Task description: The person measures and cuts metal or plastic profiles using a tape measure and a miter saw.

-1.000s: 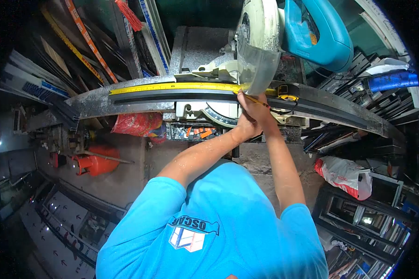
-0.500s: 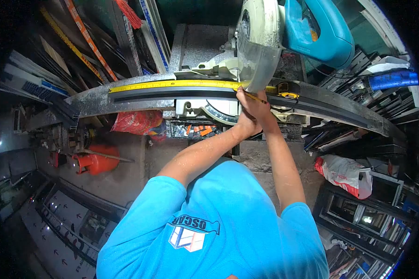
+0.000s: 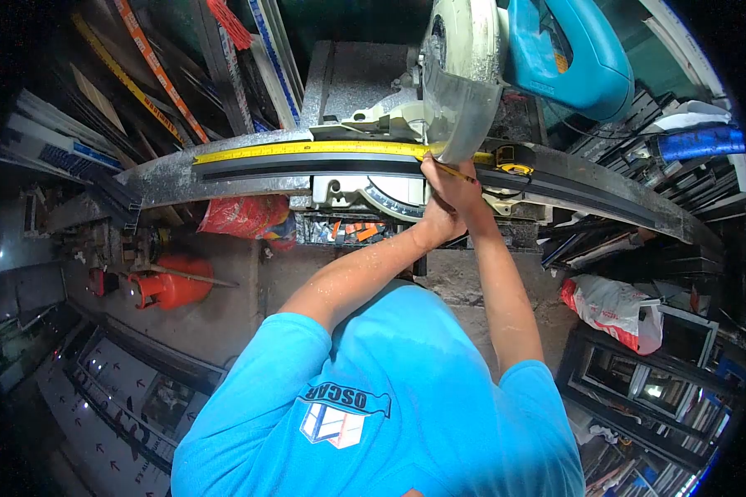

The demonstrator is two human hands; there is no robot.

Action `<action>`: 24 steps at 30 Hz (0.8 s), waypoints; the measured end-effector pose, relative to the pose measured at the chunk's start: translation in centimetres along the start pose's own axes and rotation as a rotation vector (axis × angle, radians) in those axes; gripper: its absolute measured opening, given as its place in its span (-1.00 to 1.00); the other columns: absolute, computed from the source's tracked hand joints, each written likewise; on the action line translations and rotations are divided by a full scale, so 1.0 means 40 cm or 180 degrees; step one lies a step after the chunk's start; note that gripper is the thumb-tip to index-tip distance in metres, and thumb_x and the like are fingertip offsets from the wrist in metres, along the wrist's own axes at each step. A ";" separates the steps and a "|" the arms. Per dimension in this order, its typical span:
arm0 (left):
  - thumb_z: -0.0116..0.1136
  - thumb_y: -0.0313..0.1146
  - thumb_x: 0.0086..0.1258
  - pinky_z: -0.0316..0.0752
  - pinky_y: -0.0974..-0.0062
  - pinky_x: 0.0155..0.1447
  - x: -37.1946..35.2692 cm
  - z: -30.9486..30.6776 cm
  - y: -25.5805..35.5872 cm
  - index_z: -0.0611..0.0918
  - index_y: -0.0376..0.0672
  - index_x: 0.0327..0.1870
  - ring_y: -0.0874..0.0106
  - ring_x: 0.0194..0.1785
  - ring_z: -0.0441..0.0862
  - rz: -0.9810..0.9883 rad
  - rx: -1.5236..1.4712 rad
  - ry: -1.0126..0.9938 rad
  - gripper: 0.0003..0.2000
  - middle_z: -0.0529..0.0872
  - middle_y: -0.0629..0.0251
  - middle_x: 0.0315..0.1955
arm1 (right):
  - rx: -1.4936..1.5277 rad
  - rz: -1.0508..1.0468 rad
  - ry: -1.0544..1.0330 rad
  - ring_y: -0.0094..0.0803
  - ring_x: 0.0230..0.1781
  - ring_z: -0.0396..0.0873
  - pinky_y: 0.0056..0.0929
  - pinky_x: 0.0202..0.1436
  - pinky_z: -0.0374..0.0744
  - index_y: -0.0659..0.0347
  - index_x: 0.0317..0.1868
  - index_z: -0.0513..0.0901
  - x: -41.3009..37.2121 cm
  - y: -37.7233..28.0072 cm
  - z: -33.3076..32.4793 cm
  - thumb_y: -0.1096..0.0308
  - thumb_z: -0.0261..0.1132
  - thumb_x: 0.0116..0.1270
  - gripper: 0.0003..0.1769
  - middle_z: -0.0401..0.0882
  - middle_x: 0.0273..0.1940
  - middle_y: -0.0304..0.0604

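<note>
A dark metal profile (image 3: 273, 168) lies along the saw bench, and the yellow blade of a tape measure (image 3: 307, 150) is stretched over its back edge. The black and yellow tape case (image 3: 514, 160) rests toward the right end. My right hand (image 3: 460, 192) is closed around a pencil (image 3: 454, 172) at the profile, just under the saw's clear guard (image 3: 460, 124). Tucked against it is my left hand (image 3: 441, 222), its fingers mostly hidden behind the right hand and wrist. Above both hands stands the miter saw with its teal handle (image 3: 588, 83).
Metal strips lean at the back left (image 3: 153, 70). A red plastic bag (image 3: 244, 217) hangs below the bench, with an orange gas cylinder (image 3: 178, 282) on the floor. A white and red bag (image 3: 613, 311) and stacked frames (image 3: 646, 373) lie on the right.
</note>
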State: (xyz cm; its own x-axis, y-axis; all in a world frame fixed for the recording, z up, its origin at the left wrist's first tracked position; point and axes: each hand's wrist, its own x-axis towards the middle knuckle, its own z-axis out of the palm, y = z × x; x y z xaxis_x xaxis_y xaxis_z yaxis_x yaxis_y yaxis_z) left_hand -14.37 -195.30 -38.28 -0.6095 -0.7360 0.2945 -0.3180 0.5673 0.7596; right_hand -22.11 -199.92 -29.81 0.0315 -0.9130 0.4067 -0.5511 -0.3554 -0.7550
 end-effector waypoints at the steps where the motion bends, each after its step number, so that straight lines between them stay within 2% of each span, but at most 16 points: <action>1: 0.18 -0.09 0.33 0.10 -0.11 0.51 -0.003 -0.002 -0.001 0.55 -0.17 0.24 0.00 0.36 0.41 0.0006 -0.0004 -0.0003 -0.48 0.57 0.02 0.23 | -0.0146 -0.0034 -0.0058 -0.07 -0.51 0.65 -0.14 -0.32 0.51 0.28 -0.47 0.62 0.001 0.003 -0.001 0.35 0.37 0.14 -0.83 0.64 -0.53 0.03; 8: 0.18 -0.08 0.35 0.07 -0.12 0.52 0.004 0.002 0.000 0.55 -0.18 0.24 0.02 0.39 0.40 0.0051 -0.0022 -0.0015 -0.49 0.56 0.04 0.26 | -0.0042 -0.0010 0.0020 -0.11 -0.46 0.68 -0.13 -0.26 0.53 0.26 -0.45 0.64 0.002 -0.019 -0.008 0.36 0.38 0.14 -0.85 0.67 -0.51 0.01; 11: 0.17 -0.08 0.36 0.06 -0.12 0.53 0.012 0.006 0.004 0.55 -0.18 0.24 0.03 0.40 0.39 0.0073 -0.0031 -0.0016 -0.49 0.55 0.05 0.27 | -0.0164 0.0123 -0.0142 -0.11 -0.45 0.69 -0.14 -0.27 0.54 0.26 -0.43 0.64 0.006 -0.029 -0.016 0.35 0.37 0.15 -0.85 0.67 -0.50 0.02; 15: 0.17 -0.08 0.37 0.05 -0.13 0.54 0.006 0.003 0.000 0.55 -0.18 0.24 0.04 0.41 0.38 0.0093 -0.0044 -0.0023 -0.50 0.55 0.06 0.28 | -0.0086 0.0171 -0.0012 -0.08 -0.46 0.69 -0.15 -0.31 0.54 0.27 -0.42 0.64 0.004 -0.028 -0.009 0.34 0.36 0.16 -0.85 0.66 -0.51 0.03; 17: 0.16 -0.08 0.37 0.04 -0.13 0.54 0.006 0.004 0.000 0.56 -0.19 0.24 0.04 0.42 0.38 0.0102 -0.0049 -0.0026 -0.50 0.55 0.06 0.29 | -0.0245 0.0018 -0.0202 -0.05 -0.45 0.69 -0.14 -0.30 0.54 0.27 -0.42 0.64 0.009 -0.019 -0.015 0.33 0.35 0.16 -0.83 0.66 -0.50 0.04; 21: 0.16 -0.08 0.39 0.02 -0.13 0.55 0.009 0.007 -0.002 0.56 -0.19 0.24 0.06 0.43 0.37 0.0121 -0.0063 -0.0035 -0.50 0.54 0.07 0.30 | -0.0265 0.0013 -0.0165 -0.04 -0.45 0.69 -0.11 -0.30 0.54 0.27 -0.43 0.63 0.004 -0.020 -0.011 0.33 0.35 0.16 -0.83 0.66 -0.50 0.05; 24: 0.15 -0.07 0.40 0.01 -0.14 0.56 0.008 0.006 -0.001 0.56 -0.19 0.24 0.06 0.44 0.36 0.0140 -0.0072 -0.0036 -0.51 0.54 0.08 0.31 | -0.0150 0.0194 -0.0132 -0.03 -0.45 0.69 -0.12 -0.32 0.53 0.27 -0.46 0.62 0.003 -0.023 -0.012 0.34 0.34 0.16 -0.83 0.64 -0.52 0.05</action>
State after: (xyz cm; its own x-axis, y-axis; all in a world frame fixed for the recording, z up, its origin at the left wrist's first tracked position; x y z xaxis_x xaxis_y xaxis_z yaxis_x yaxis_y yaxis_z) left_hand -14.73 -195.47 -38.35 -0.6308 -0.7063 0.3215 -0.2744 0.5905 0.7590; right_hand -22.03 -199.60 -28.83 0.0308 -0.9405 0.3384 -0.5916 -0.2900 -0.7523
